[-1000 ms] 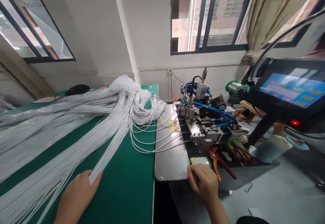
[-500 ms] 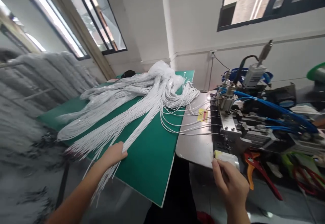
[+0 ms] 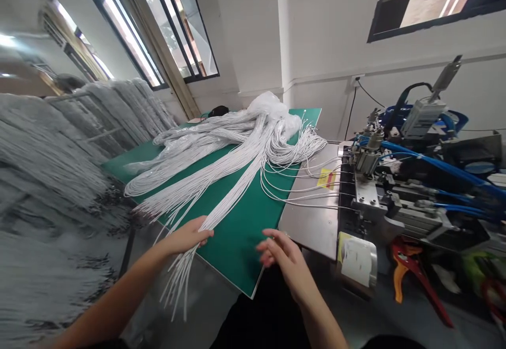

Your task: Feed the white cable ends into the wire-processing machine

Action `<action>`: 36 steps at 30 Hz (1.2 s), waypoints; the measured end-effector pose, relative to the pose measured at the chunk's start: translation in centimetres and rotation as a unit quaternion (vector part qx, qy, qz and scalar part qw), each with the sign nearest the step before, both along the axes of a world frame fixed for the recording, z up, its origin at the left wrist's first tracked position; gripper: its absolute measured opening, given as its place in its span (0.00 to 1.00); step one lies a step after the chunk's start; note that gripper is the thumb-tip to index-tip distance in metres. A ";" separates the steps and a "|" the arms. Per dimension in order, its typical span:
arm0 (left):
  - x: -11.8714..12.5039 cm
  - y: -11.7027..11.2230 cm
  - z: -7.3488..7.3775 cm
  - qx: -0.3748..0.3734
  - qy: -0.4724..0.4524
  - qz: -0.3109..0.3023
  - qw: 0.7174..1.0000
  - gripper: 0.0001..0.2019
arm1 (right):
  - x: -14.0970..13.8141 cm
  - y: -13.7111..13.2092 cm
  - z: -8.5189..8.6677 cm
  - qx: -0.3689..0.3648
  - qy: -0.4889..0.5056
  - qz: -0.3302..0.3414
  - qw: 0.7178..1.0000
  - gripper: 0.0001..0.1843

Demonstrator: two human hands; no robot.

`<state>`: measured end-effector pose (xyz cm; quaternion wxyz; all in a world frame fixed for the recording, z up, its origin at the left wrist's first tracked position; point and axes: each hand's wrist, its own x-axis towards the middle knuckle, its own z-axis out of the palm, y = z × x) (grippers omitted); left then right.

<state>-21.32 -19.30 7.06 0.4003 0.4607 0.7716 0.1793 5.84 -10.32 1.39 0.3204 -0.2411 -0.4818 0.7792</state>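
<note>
My left hand (image 3: 192,234) is closed around a bundle of thin white cables (image 3: 233,195) near the front edge of the green table (image 3: 233,243). Loose cable ends hang below that hand, past the table edge. My right hand (image 3: 282,251) is in the air over the table's front right corner, fingers apart and slightly blurred, with nothing visible in them. More white cables (image 3: 197,172) lie fanned across the table, gathered under clear plastic (image 3: 269,105) at the back. Several single cables (image 3: 312,199) run right across a metal plate (image 3: 312,228) into a machine.
At the right stands the machine (image 3: 367,180) with blue air hoses (image 3: 446,167). In front of it are a small metal box (image 3: 358,262) and a red cutter with an orange handle (image 3: 419,280). Racks of hanging cable bundles (image 3: 51,148) fill the left side.
My right hand has moved left, from the small box by the machine to over the table corner, and its fingers have spread. My left hand still grips the cables. The view has turned slightly left.
</note>
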 end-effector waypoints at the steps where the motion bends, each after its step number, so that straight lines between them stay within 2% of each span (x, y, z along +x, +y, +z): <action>1: 1.3 0.1 0.2 0.009 -0.047 0.016 0.999 0.17 | -1.2 0.2 0.3 -0.079 0.030 0.024 0.996 0.25; 2: 2.7 0.3 0.2 0.013 -0.079 0.023 0.996 0.17 | -2.5 0.4 0.6 -0.151 0.051 0.048 0.986 0.28; 4: 5.7 0.7 0.1 0.034 -0.114 0.029 0.992 0.18 | -5.0 1.3 0.9 -0.259 0.066 0.073 0.961 0.27; 6: 8.5 1.0 0.3 0.035 -0.134 0.025 0.990 0.20 | -6.9 2.4 0.9 -0.293 0.079 0.061 0.951 0.21; 7: 9.5 1.0 0.5 0.031 -0.148 0.005 0.989 0.21 | -7.4 3.0 0.7 -0.299 0.091 0.043 0.949 0.18; 8: 10.2 1.1 1.0 0.033 -0.164 -0.042 0.985 0.22 | -7.5 3.6 0.5 -0.302 0.097 0.033 0.948 0.15; 10: 10.6 1.1 2.0 0.033 -0.161 -0.179 0.970 0.21 | -6.6 4.4 0.0 -0.282 0.095 0.023 0.954 0.12; 12: 10.0 1.6 2.8 0.009 -0.101 -0.276 0.956 0.20 | -4.3 4.7 -0.4 -0.234 0.098 0.014 0.967 0.12; 13: 9.6 2.2 2.9 0.036 -0.050 -0.278 0.959 0.21 | -2.9 4.7 -0.4 -0.205 0.104 0.005 0.973 0.13; 14: 9.1 3.1 2.7 0.089 0.017 -0.254 0.963 0.21 | -1.5 4.6 -0.4 -0.176 0.107 -0.005 0.979 0.14; 15: 8.8 4.2 2.3 0.159 0.095 -0.242 0.952 0.19 | 0.0 4.4 -0.3 -0.150 0.104 -0.010 0.983 0.15; 16: 8.7 5.6 1.7 0.229 0.177 -0.250 0.924 0.20 | 1.3 4.1 -0.1 -0.129 0.098 -0.012 0.987 0.16; 18: 9.4 8.9 0.0 0.341 0.288 -0.328 0.833 0.24 | 3.4 3.6 0.2 -0.094 0.073 -0.035 0.992 0.17; 20: 11.0 12.4 -1.7 0.409 0.334 -0.412 0.742 0.29 | 4.8 3.0 0.4 -0.062 0.043 -0.070 0.995 0.18; 22: 13.2 15.6 -3.2 0.452 0.341 -0.469 0.678 0.27 | 5.7 2.5 0.6 -0.030 0.007 -0.103 0.994 0.19; 25: 16.5 18.8 -4.9 0.499 0.296 -0.499 0.644 0.18 | 7.3 1.8 1.0 0.065 -0.097 -0.157 0.981 0.20; 26: 17.4 19.4 -5.3 0.519 0.285 -0.503 0.629 0.15 | 7.9 1.5 1.2 0.113 -0.149 -0.181 0.966 0.20; 28: 18.7 20.0 -6.1 0.560 0.270 -0.500 0.603 0.13 | 9.3 1.2 1.5 0.215 -0.259 -0.236 0.912 0.18; 30: 19.4 20.1 -6.8 0.586 0.262 -0.478 0.600 0.12 | 10.6 1.1 1.7 0.284 -0.349 -0.279 0.849 0.17; 32: 19.7 20.0 -7.2 0.589 0.257 -0.452 0.618 0.12 | 11.6 1.3 1.9 0.313 -0.401 -0.296 0.809 0.16; 34: 19.7 19.8 -7.4 0.587 0.255 -0.433 0.635 0.12 | 12.3 1.7 2.1 0.322 -0.419 -0.284 0.800 0.14; 36: 19.6 19.5 -7.4 0.587 0.250 -0.427 0.641 0.11 | 12.7 2.2 2.4 0.331 -0.422 -0.254 0.805 0.13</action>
